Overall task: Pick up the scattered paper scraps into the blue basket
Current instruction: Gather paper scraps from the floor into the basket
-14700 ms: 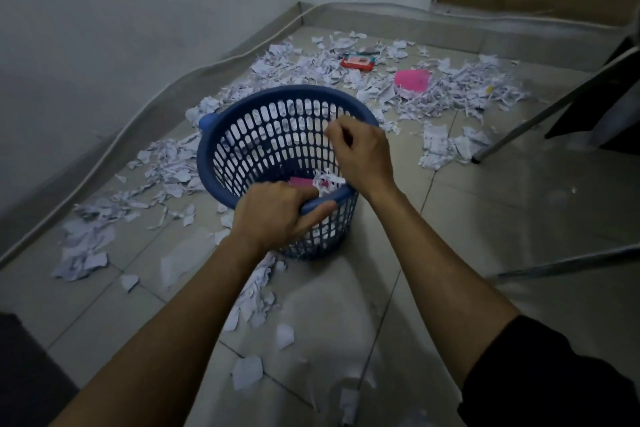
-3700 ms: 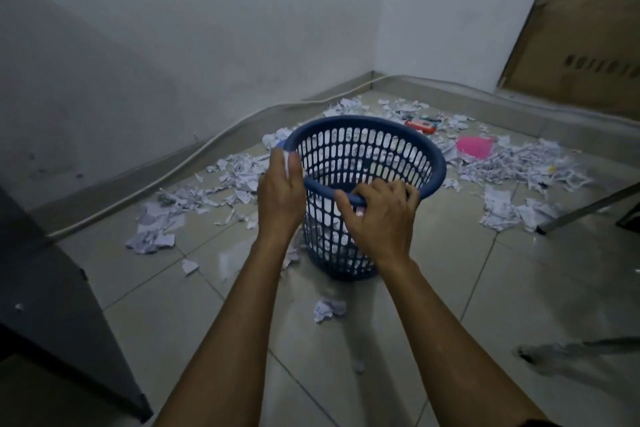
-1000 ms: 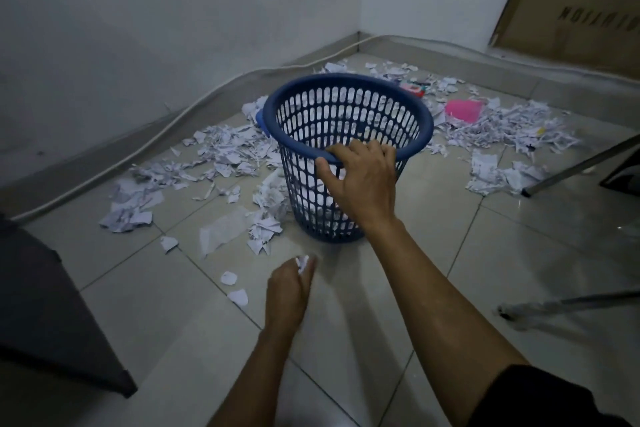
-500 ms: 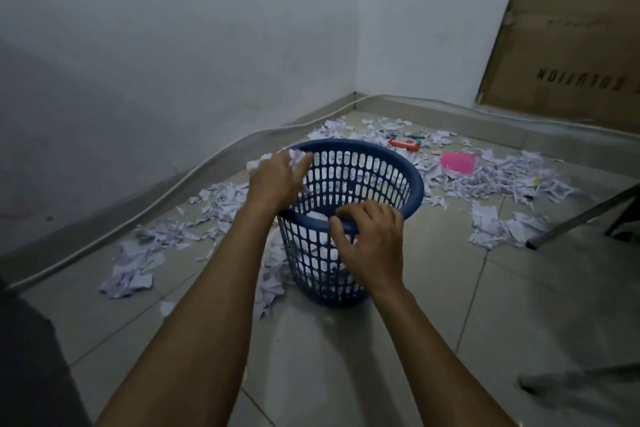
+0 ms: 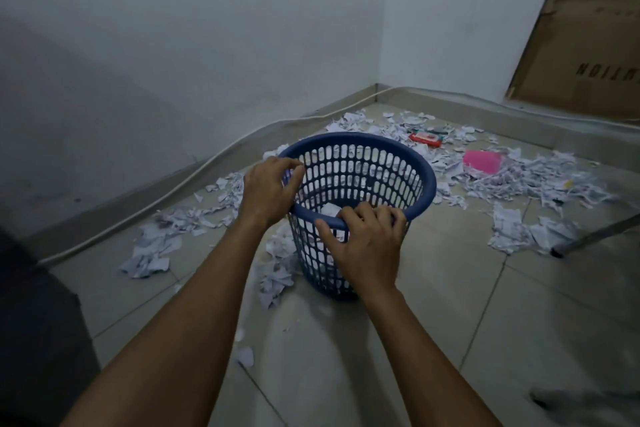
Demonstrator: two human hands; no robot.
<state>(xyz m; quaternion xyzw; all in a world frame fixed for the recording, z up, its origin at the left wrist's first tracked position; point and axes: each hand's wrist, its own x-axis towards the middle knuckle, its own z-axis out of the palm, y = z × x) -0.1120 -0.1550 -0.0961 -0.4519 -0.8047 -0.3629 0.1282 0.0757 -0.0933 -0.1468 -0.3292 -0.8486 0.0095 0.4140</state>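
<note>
Steadying the blue basket (image 5: 360, 184) is what we are doing: our right hand (image 5: 367, 246) grips the near rim, fingers (image 5: 363, 215) curled over it and thumb on the mesh outside. Our left hand (image 5: 268, 189) sits at the left rim with its fingers bunched together at the lip; whether they pinch a last scrap or hold nothing, we cannot tell. The basket stands upright on the tiled floor (image 5: 450, 322), a few scraps lying inside.

We judge the task far from done. Paper scraps (image 5: 526, 180) lie thick beyond the basket toward the corner, around a pink sheet (image 5: 481, 161) and a red packet (image 5: 425, 139), with more along the left wall and a small heap (image 5: 277, 274) touching the basket's left foot. Next we would reach down for that heap with the left hand.

Open floor lies near us and to the right. A metal leg (image 5: 595, 236) slants in at the right, and a dark object (image 5: 38, 322) crowds the near left.
</note>
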